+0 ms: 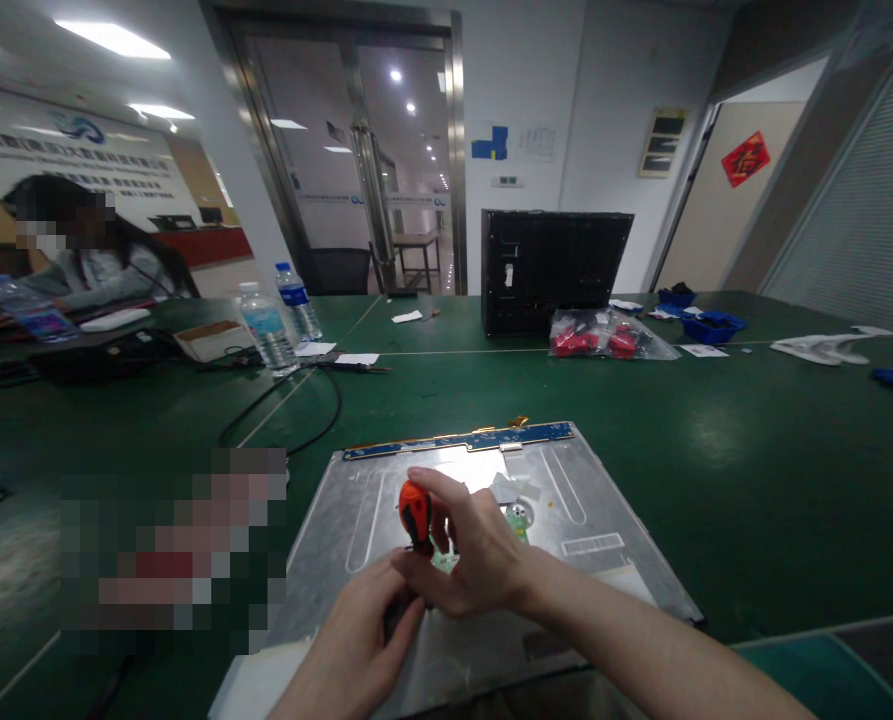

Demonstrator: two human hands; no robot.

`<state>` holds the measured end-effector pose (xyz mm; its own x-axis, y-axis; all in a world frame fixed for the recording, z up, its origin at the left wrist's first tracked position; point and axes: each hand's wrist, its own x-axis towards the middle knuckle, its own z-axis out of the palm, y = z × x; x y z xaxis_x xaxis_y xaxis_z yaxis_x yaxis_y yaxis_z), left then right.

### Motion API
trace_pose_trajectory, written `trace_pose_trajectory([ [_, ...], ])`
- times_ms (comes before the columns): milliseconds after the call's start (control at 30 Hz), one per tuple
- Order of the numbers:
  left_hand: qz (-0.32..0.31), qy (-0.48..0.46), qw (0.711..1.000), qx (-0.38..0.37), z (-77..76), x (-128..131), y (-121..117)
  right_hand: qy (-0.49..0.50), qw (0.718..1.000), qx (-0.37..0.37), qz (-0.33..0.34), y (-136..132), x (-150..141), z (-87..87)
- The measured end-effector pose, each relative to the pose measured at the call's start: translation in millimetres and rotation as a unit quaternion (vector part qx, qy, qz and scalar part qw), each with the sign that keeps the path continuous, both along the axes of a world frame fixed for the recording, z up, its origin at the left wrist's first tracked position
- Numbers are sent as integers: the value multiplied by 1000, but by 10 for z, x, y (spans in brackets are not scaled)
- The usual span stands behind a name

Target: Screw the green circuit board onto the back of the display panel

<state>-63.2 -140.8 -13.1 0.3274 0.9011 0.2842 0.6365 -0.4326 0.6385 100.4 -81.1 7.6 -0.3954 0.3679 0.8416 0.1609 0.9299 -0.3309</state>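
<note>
Our right hand (472, 550) grips the near-upright driver (415, 510); our left hand (360, 625) curls low beside it, whether holding anything we cannot tell. Beneath both, the panel (615, 505) lies on the table (723, 470); we judge this driver work, calling for steady aim.

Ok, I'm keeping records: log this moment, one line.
right hand: gripping orange-black screwdriver; left hand: just below it; beneath: metal panel with blue circuit board

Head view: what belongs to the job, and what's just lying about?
Likely job:
orange-and-black screwdriver, in right hand
flat silver metal panel
narrow blue circuit board

Seemingly lying about:
clear plastic bottles
clear bag, red contents
white paper slips
</note>
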Motion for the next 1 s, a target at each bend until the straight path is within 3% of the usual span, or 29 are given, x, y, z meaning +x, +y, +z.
trace_pose_trajectory([
  [267,-36,-13,999,-2,90,22,5,11,1000,-10,12,-25,9,41],
  [833,-15,0,1000,-5,-18,5,28,-5,999,19,-27,-15,-10,1],
  [1000,-18,-15,1000,-3,19,12,21,11,999,26,-28,-11,-15,12],
])
